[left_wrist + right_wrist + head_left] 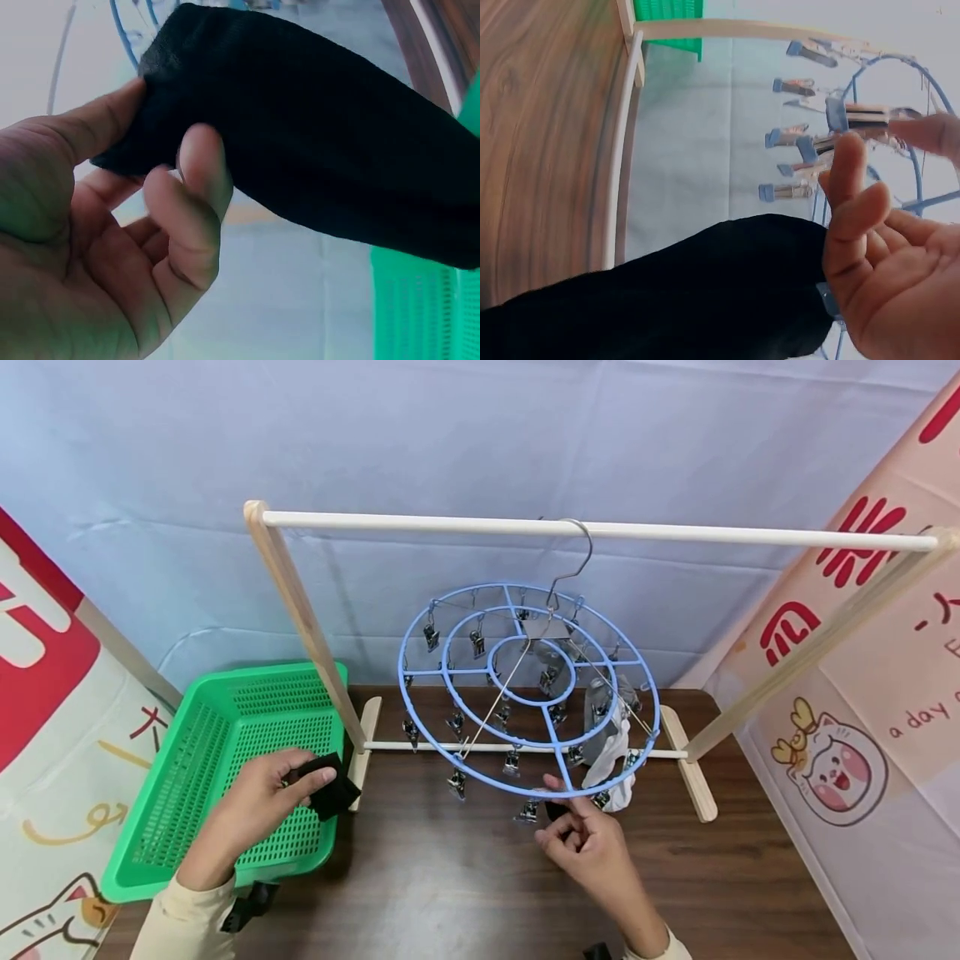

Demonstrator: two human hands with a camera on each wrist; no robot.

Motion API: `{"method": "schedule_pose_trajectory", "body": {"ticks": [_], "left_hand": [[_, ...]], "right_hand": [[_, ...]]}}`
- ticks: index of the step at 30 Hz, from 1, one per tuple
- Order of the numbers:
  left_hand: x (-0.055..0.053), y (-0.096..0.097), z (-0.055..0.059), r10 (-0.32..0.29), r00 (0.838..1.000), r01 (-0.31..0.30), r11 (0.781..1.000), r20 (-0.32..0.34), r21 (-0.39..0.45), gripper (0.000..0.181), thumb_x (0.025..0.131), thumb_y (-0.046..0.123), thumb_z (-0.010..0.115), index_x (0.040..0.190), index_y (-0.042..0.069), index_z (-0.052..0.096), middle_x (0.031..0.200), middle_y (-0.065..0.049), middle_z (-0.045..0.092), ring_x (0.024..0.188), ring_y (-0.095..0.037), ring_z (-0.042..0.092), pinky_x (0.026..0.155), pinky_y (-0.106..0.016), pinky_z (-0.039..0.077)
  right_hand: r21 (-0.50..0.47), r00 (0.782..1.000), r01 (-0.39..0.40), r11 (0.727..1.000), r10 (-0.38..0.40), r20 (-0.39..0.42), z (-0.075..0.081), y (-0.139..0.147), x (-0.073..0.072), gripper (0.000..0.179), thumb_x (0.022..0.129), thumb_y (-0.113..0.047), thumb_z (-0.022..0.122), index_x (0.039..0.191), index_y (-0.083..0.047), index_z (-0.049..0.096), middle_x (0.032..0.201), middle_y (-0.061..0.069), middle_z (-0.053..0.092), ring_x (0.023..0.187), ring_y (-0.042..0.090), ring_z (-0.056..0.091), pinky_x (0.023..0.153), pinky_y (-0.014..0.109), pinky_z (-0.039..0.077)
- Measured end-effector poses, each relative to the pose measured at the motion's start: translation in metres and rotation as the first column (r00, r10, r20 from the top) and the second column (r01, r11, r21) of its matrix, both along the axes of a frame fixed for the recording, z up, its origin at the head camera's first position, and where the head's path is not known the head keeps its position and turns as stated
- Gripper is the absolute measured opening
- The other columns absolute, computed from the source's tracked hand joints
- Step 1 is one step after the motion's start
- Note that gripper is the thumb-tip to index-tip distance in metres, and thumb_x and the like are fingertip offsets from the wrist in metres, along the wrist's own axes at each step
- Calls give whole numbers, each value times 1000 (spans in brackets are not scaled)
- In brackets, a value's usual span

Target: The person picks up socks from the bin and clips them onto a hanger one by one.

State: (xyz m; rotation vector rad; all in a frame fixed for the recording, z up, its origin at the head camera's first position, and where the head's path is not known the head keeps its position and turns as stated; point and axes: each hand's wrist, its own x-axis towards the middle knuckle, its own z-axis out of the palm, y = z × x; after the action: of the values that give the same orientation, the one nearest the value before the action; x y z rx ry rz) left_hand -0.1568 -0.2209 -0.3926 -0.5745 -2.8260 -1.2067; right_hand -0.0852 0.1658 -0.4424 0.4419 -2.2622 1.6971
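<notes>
My left hand (272,793) pinches a black sock (333,789) beside the green basket; in the left wrist view the sock (315,135) stretches rightward from the thumb. At the near rim of a round blue clip hanger (567,781) is my right hand (588,839), thumb and bent fingers apart. Another black sock (705,292) hangs close by that hand in the right wrist view, its upper end at a blue-tipped clip (827,300) partly hidden by the fingers. A metal clip (859,116) appears by the thumb; whether they touch is unclear.
The hanger hooks over a white rail (420,522) of a wooden stand. Grey and white socks (611,752) hang at its right side, and several clips dangle around it. A green basket (187,735) sits at the left on the brown table (420,893).
</notes>
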Motion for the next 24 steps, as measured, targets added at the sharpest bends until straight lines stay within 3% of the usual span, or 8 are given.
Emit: {"method": "schedule_pose_trajectory", "body": {"ticks": [3,7,10,15,20,24], "left_hand": [[3,8,3,4,994,-9,999,-105,-44,17,93,21,66,76,17,66,86,2,58,74,-13,52,61,-28,43],[8,18,8,2,979,-14,998,-206,-54,7,91,17,68,86,14,72,103,1,62,92,-17,57,69,-35,48],[12,26,11,-6,970,4,1000,-242,-9,7,91,14,69,85,16,71,95,3,65,88,-14,58,69,-33,47],[18,38,15,0,983,26,990,-184,136,10,93,14,66,85,21,68,79,10,63,69,-7,54,62,-24,46],[23,49,14,-17,991,45,978,-136,204,10,93,13,65,98,20,71,93,11,68,85,-7,62,74,-24,50],[26,57,10,-44,990,74,971,-134,229,13,92,11,66,101,19,71,97,10,69,91,-8,62,78,-23,49]], "right_hand": [[52,999,-53,997,54,-10,1,-5,-2,52,76,7,77,124,2,59,75,3,67,52,2,49,39,22,37],[93,999,-31,995,33,-18,2,-12,-4,29,77,3,78,104,0,68,77,4,68,54,0,49,41,21,40],[75,1000,-15,997,16,-13,5,-15,-4,21,77,3,77,96,1,69,79,6,70,57,0,54,44,20,44],[-7,1000,-30,1000,30,-1,8,-15,-2,19,77,7,75,94,6,68,74,9,68,58,3,60,46,21,48],[-80,998,-65,995,63,-23,8,-14,-3,14,79,13,69,91,8,66,68,12,66,52,4,60,42,24,48],[-45,996,-38,998,35,-78,7,-13,-4,14,78,14,69,87,4,67,64,7,64,49,-2,54,39,21,44]]}}
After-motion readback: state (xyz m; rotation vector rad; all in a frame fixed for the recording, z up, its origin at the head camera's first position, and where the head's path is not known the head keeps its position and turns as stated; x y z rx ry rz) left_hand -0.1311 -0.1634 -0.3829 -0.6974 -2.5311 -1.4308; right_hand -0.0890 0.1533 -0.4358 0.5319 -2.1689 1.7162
